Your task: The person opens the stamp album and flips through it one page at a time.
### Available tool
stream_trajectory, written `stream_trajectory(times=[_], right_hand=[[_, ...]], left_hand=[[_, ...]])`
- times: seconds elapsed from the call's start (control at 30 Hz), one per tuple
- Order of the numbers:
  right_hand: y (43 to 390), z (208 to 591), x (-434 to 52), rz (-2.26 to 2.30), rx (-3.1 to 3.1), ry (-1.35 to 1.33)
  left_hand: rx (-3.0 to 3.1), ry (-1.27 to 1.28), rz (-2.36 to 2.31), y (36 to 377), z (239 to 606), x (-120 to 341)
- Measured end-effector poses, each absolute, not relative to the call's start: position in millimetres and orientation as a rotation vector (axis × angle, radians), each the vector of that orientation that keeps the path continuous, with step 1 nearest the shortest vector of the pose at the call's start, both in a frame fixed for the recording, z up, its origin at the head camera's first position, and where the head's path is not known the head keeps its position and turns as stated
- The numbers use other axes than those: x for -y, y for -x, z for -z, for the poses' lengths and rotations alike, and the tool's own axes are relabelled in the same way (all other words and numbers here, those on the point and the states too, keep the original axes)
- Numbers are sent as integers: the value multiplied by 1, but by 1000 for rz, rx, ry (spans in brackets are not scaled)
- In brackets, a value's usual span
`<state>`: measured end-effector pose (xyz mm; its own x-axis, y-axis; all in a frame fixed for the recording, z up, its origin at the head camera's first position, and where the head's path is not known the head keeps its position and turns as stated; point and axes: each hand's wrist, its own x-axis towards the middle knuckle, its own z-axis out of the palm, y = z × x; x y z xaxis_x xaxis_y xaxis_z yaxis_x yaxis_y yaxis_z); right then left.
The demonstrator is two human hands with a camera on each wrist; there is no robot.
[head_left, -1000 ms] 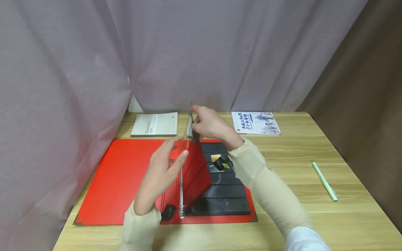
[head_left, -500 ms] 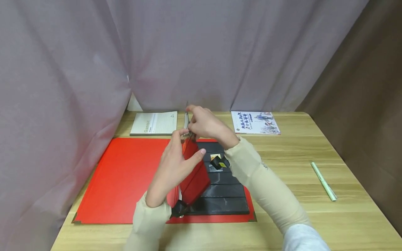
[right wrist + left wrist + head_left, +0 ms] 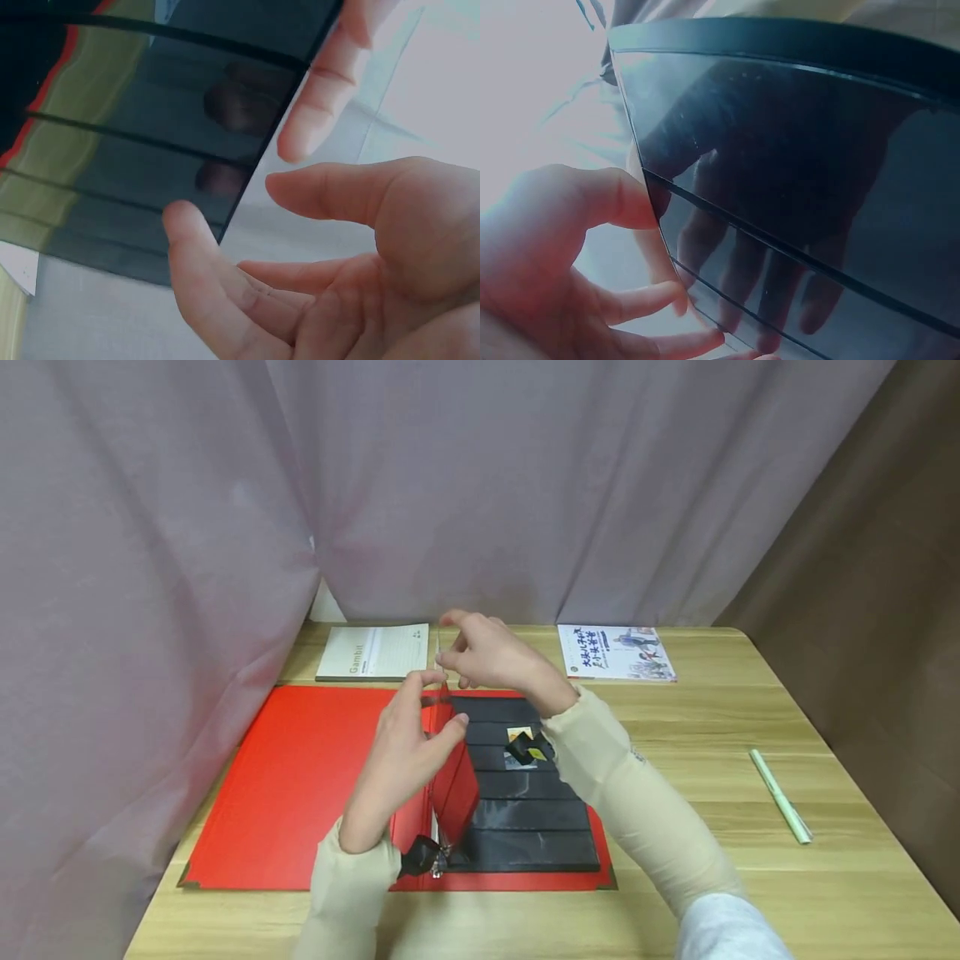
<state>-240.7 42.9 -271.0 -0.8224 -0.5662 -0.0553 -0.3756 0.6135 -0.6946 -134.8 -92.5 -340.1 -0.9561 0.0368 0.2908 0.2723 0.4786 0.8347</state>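
A red ring binder [image 3: 300, 777] lies spread on the table, a stock album with black strip pages [image 3: 517, 843] on its right half. One dark, glossy page [image 3: 453, 793] stands nearly upright at the rings, reflecting the red cover. My left hand [image 3: 408, 743] is on the page's left side, thumb and fingers spread, fingertips at its edge. My right hand [image 3: 495, 652] is at the page's upper edge; in the right wrist view one finger [image 3: 187, 232] overlaps the page, while the thumb [image 3: 322, 195] shows apart from it. Small stamps [image 3: 519, 747] sit in the flat page beneath.
A Gambit notebook [image 3: 372, 652] lies at the back left, and a booklet with a printed cover [image 3: 617, 653] at the back right. A light green pen [image 3: 780, 796] rests on the table's right side. Grey curtain [image 3: 487, 485] hangs behind the table.
The upright page has swung left, showing more of the black page below. My right hand has shifted slightly left with it. My left hand moved right, then slightly back, staying beside the page.
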Motion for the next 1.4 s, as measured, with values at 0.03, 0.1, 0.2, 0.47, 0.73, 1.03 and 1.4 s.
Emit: stream_trajectory(times=[0.03, 0.1, 0.2, 0.47, 0.73, 1.03, 1.4], right_hand=[[241, 271, -44, 1009, -2580, 769], [243, 272, -48, 989, -2600, 780], [245, 273, -54, 957, -2637, 812], [252, 284, -74, 941, -2677, 916], [256, 305, -94, 1009, -2650, 886], [261, 328, -119, 1040, -2654, 866], [262, 357, -136, 1094, -2638, 775]], left_hand=[[2487, 271, 1482, 135, 341, 93], [2473, 273, 1495, 135, 341, 95], [2450, 266, 1506, 134, 341, 99], [2410, 267, 1566, 131, 346, 114], [2331, 336, 1541, 129, 355, 133], [2277, 289, 1495, 129, 366, 156], [2277, 322, 1470, 123, 375, 176]])
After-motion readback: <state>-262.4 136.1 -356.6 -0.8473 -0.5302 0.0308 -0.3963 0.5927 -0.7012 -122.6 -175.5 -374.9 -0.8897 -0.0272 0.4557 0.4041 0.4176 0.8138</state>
